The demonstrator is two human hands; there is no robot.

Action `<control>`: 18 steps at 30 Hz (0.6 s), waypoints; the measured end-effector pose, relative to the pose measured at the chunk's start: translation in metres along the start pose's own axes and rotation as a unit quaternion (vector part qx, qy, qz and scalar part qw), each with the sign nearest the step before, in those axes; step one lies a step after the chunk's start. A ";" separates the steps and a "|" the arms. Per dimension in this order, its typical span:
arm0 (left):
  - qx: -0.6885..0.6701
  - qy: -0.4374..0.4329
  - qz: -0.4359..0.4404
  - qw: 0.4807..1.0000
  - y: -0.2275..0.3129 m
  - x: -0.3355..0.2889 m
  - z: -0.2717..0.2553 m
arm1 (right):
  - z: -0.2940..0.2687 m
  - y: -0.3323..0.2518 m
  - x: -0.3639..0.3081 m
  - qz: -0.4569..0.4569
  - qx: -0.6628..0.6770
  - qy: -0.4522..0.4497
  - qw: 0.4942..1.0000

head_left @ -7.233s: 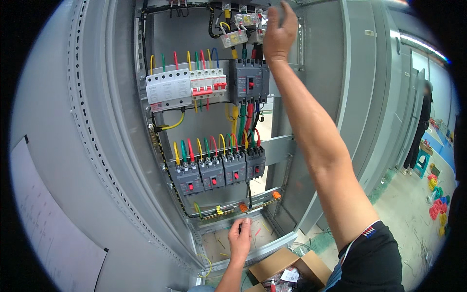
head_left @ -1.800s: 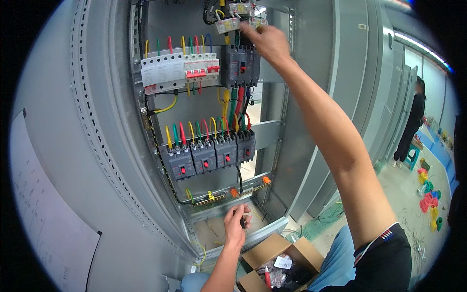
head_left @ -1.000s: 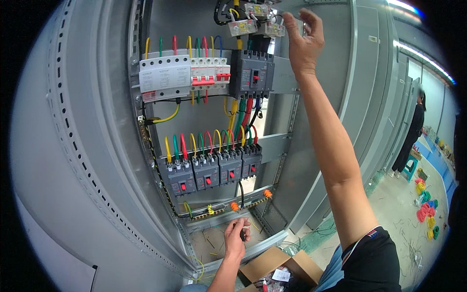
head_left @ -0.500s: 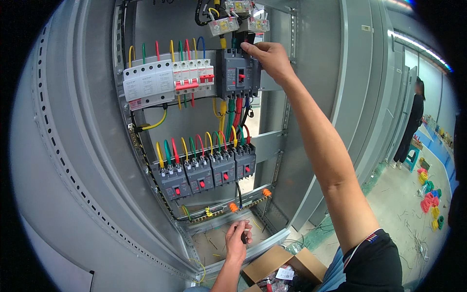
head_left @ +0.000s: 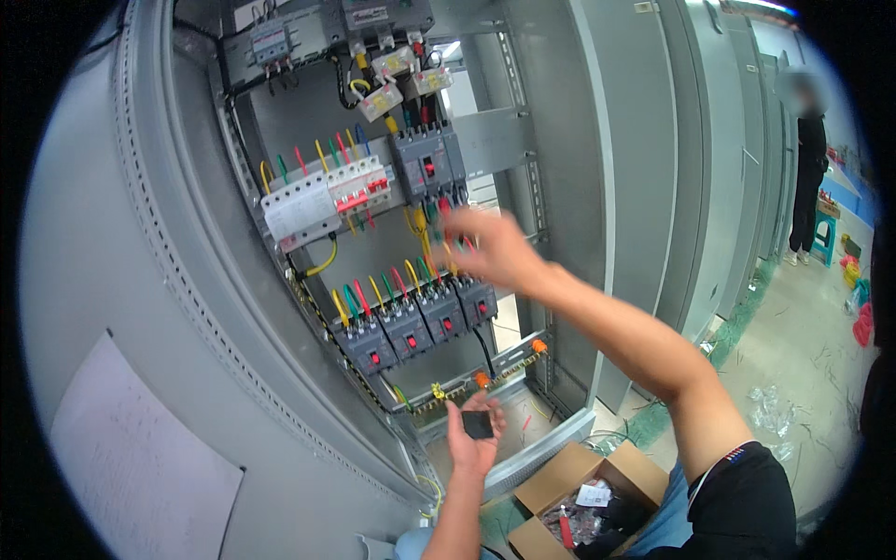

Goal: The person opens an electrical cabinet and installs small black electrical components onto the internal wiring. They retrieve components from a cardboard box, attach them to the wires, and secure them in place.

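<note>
Lowered right hand [head_left: 490, 247]; left hand [head_left: 474, 437] cradles small black block [head_left: 477, 425].

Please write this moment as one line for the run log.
left hand: holds small black part, palm up | right hand: blurred, at coloured wires | open cardboard box below

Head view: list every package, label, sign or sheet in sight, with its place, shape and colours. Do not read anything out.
Paper sheet: white, rectangular, faint writing, stuck low on the grey cabinet door at left.
Cardboard box: brown, flaps open, on the floor under the right arm, holding small packets and dark parts.
Wire tags: small pale labels on the cables near the cabinet's top.
No screens show.
</note>
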State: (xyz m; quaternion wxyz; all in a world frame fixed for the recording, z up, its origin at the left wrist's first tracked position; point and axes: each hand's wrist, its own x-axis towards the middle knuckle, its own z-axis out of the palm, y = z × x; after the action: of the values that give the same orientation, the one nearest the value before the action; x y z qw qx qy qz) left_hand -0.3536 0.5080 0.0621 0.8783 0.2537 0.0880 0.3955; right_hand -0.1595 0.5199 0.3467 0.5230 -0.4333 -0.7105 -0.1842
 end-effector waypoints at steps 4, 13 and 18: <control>-0.019 -0.004 -0.003 1.000 -0.011 -0.001 0.023 | 0.011 -0.032 -0.148 0.003 -0.007 -0.312 0.950; 0.037 0.043 0.029 0.998 -0.015 -0.018 0.023 | 0.022 -0.052 -0.202 0.102 0.182 -0.347 0.914; 0.049 -0.013 -0.017 0.999 -0.014 -0.017 0.036 | 0.018 -0.021 -0.229 0.336 0.349 -0.266 0.834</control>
State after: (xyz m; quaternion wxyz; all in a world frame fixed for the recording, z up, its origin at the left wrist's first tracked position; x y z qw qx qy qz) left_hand -0.3432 0.4735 0.0850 0.8724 0.2998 0.1004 0.3728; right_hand -0.1694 0.4237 0.1372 0.4603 -0.4662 -0.6502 0.3848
